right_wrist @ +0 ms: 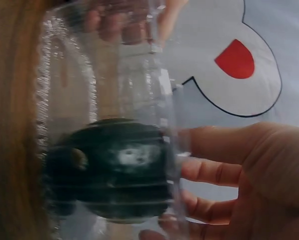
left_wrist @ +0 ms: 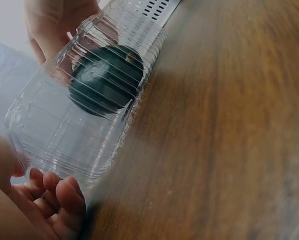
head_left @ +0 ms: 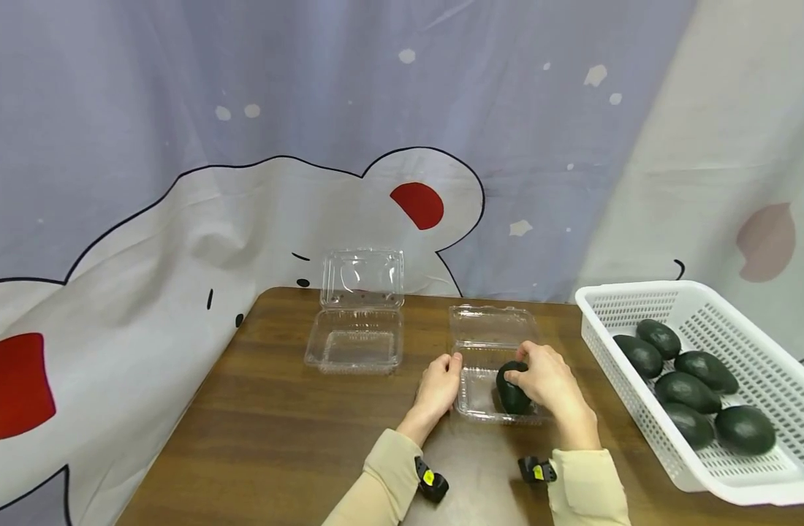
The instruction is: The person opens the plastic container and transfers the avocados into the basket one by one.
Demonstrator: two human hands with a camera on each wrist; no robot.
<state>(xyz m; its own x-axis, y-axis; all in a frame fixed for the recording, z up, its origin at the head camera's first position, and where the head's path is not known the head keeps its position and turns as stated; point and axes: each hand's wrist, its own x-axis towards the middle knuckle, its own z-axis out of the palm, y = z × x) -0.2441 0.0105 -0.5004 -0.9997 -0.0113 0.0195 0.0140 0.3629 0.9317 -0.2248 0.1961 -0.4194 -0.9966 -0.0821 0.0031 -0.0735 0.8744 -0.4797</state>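
A dark green avocado (head_left: 512, 389) lies in the right part of an opened clear plastic clamshell container (head_left: 476, 391). My right hand (head_left: 548, 376) grips that avocado from above, thumb on its near left side and fingers at its far end. In the left wrist view the avocado (left_wrist: 105, 80) shows through the ribbed wall, low in the container. At the container's left side, my left hand (head_left: 438, 385) holds the rim, the thumb at the edge and the other fingers curled beside the wall. The right wrist view is partly blurred by the plastic before the avocado (right_wrist: 122, 170).
A white perforated basket (head_left: 764, 351) with several avocados (head_left: 688, 392) stands on the right of the wooden table (head_left: 264, 438). Another opened clear clamshell container (head_left: 356, 347) sits at the back left, its lid upright. A printed curtain (head_left: 277, 226) hangs behind the table.
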